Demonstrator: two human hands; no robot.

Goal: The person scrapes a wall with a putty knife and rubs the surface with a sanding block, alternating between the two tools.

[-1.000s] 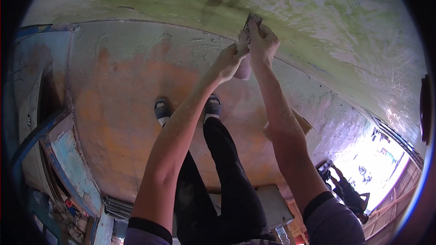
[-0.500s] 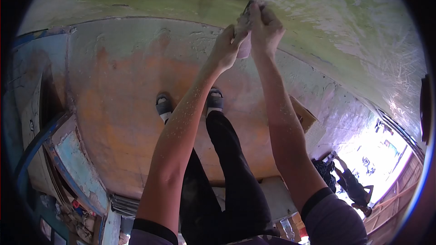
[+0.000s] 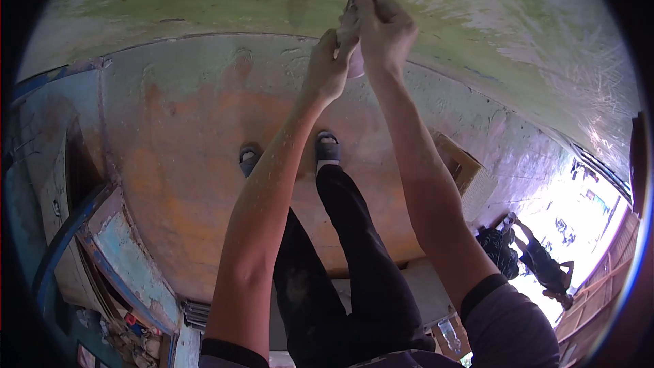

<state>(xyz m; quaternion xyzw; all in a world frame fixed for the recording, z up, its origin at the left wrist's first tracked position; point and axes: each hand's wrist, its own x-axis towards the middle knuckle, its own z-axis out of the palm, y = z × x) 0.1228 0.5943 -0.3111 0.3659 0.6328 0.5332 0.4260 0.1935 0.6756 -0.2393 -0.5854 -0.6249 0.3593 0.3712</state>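
Note:
My left hand (image 3: pixel 325 67) is closed around a dusty, pale pinkish hand tool (image 3: pixel 355 63) with a dark upper end; its exact kind cannot be made out. Higher up, my right hand (image 3: pixel 388 33) pinches the same tool near its dark end. Both hands are up against the green wall (image 3: pixel 225 10), where the tool's upper end seems to touch the surface. Pale scratches and patches mark the paint, mostly to the right of the hands. White specks of dust lie on my forearms.
My sandalled feet stand on the worn orange and grey floor (image 3: pixel 191 150). A cardboard box (image 3: pixel 458 163) is beside my right arm. At left are peeling blue-framed panels (image 3: pixel 129 252) and a heap of clutter. Another person (image 3: pixel 545 266) is near the bright opening at right.
Both hands, with the tool between them, have shifted slightly left and up in the view. The camera view has tilted a little as well.

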